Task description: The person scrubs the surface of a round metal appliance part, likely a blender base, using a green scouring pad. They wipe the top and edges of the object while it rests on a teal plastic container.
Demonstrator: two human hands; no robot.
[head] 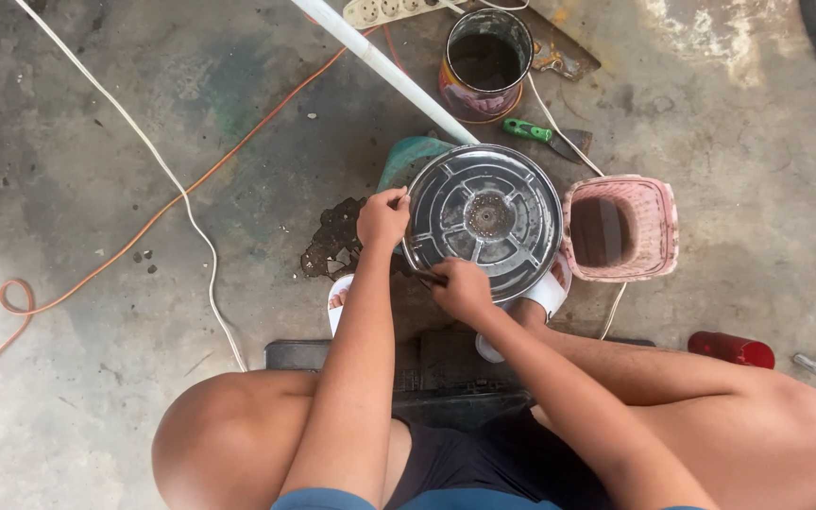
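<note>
Stained concrete floor [96,189], cords trailing. Left hand [382,217] pinching the rim of a round metal appliance base [484,217], steadying it; right hand [463,288] closed around a thin dark tool [429,277] at the near edge. Pink basket [658,227] just right of both hands.

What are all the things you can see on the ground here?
round metal pan: 1, dark grey, centre, upside down
basket: 1, pink, right of pan
tin can: 1, rusty, top
pipe: 1, white, top
power strip: 1, cream, top edge
cords: 2, orange and white, left
scraper: 1, green handle, near can
red container: 1, right
left hand: on pan rim
right hand: holds thin dark tool at rim
</note>
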